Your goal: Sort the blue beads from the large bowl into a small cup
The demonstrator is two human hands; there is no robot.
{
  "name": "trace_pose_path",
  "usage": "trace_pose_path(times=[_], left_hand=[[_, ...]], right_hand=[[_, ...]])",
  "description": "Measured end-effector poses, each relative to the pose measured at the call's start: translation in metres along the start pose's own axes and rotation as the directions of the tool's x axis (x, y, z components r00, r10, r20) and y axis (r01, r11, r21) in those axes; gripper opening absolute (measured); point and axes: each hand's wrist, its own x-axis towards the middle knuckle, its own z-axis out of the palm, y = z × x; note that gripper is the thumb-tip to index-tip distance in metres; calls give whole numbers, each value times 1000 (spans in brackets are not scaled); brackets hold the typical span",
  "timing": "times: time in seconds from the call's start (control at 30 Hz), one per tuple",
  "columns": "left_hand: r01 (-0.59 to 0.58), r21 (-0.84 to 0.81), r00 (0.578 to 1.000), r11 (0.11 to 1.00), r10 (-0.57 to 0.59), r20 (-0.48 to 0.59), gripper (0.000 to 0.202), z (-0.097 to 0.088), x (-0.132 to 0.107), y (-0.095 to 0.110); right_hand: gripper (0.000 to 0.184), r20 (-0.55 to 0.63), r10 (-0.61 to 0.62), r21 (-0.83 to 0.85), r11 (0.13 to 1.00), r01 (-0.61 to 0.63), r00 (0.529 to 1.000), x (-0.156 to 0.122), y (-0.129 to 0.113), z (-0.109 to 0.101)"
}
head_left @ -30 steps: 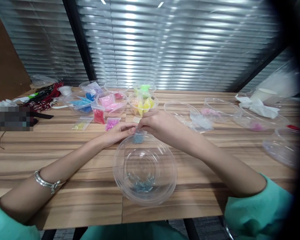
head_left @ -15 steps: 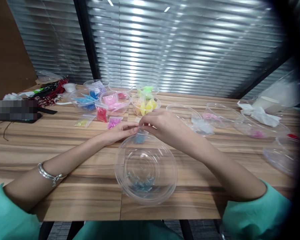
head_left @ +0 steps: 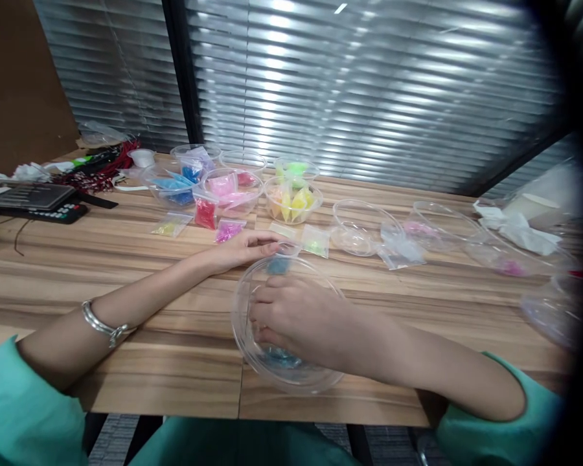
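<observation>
A large clear plastic bowl (head_left: pixel 240 346) stands in front of me, with thin blue bits (head_left: pixel 282 357) at its bottom. My right hand (head_left: pixel 298 317) is down inside it, fingers curled together over the bits; the fingertips are hidden, so what they pinch cannot be made out. Just past the bowl's far rim, my left hand (head_left: pixel 250 251) rests on the table. Its thumb and fingers hold the edge of a small clear bag (head_left: pixel 278 264) with blue contents, whose mouth looks open.
Beyond the hands lie small bags with red (head_left: pixel 205 212), magenta (head_left: pixel 229 230), yellow (head_left: pixel 168 226) and pale green bits (head_left: pixel 315 243). Clear bowls with pink (head_left: pixel 245 207) and yellow packets (head_left: pixel 294 217) stand behind. Several more clear bowls are on the right; a remote control (head_left: pixel 68 213) lies left.
My right hand has moved from the small bag, back toward me and down into the large bowl. The left hand has stayed at the bag. The view has shifted slightly.
</observation>
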Motion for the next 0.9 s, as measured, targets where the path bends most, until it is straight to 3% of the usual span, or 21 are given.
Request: trace_pose_path(times=[0.17, 0.3, 0.67, 0.9], left_hand=[[-17, 59, 1000, 998, 17, -6, 41, -1, 0, 0], [-40, 42, 999, 998, 40, 2, 40, -1, 1, -3], [9, -14, 1000, 1000, -9, -5, 45, 0, 0, -2], [-25, -34, 1000, 999, 26, 9, 42, 0, 1, -3]], right_hand=[[14, 35, -24, -56, 998, 26, 999, 2, 1, 3], [24, 54, -52, -80, 995, 57, 997, 1, -2, 2], [25, 33, -69, 45, 997, 68, 997, -2, 0, 3], [19, 3, -75, 27, 997, 75, 997, -2, 2, 9]])
